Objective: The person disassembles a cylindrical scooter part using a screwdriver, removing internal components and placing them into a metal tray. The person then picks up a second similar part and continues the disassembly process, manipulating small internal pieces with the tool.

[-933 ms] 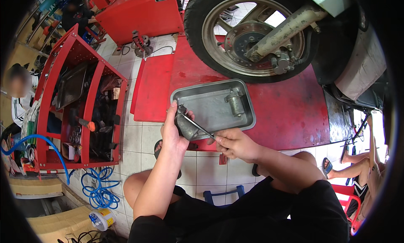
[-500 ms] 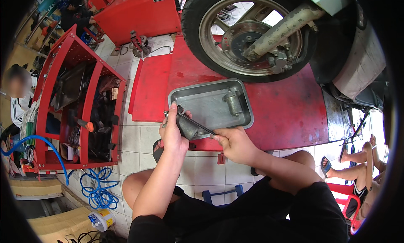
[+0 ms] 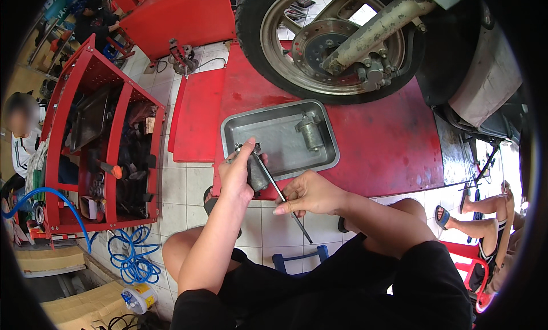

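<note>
My left hand (image 3: 237, 173) is wrapped round a grey cylindrical motor (image 3: 258, 174), its thumb up at the top end, above the near left edge of a metal tray (image 3: 228, 127). A long thin rod-shaped tool (image 3: 271, 178) slants from that top end down toward my knees. My right hand (image 3: 308, 194) has thumb and fingers closed on the rod's middle; the dark far part sticks out below them. What the rod's upper end fits on is hidden by the left thumb. Another grey cylindrical motor (image 3: 311, 135) lies in the tray's right side.
The tray stands on a red platform (image 3: 377, 153), below a motorcycle wheel (image 3: 251, 56). On the left is a red tool cart (image 3: 54, 176), with a coiled blue hose (image 3: 134, 256) near it. A blue stool (image 3: 299, 257) is between my legs. People sit at left and right.
The rod has swung from pointing right to a steeper slant toward me. My right hand has shifted slightly down and left, and more of the rod shows beyond its fingers.
</note>
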Motion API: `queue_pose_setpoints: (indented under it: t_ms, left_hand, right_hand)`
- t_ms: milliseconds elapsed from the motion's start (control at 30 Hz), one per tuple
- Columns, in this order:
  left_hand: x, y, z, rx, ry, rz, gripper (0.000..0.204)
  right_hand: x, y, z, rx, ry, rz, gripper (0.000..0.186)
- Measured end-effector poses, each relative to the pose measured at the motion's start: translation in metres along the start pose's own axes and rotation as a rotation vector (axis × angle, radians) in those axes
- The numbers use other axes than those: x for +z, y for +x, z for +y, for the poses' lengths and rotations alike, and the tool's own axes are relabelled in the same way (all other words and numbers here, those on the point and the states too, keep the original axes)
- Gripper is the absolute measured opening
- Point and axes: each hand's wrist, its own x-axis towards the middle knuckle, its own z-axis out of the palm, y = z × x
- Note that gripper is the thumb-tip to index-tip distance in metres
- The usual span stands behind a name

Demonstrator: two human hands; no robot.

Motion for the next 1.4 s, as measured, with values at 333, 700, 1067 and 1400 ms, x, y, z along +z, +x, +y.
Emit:
queue_pose_setpoints:
  t_ms: [333,700,1067,1400]
  left_hand:
    - [-0.002,-0.002,0.004,-0.080,-0.012,-0.036,0.037]
    - [-0.004,-0.004,0.008,-0.111,-0.032,-0.056,0.039]
    - [-0.005,-0.002,0.008,-0.125,-0.039,-0.046,0.040]
    - [-0.004,-0.002,0.007,-0.140,-0.033,-0.037,0.040]
  right_hand:
    - [-0.010,-0.003,-0.006,-0.116,0.163,-0.259,0.050]
    - [-0.007,0.001,-0.004,-0.202,0.219,-0.295,0.044]
    - [-0.010,0.003,-0.004,-0.199,0.204,-0.329,0.050]
    - [-0.012,0.004,0.000,-0.162,0.078,-0.278,0.050]
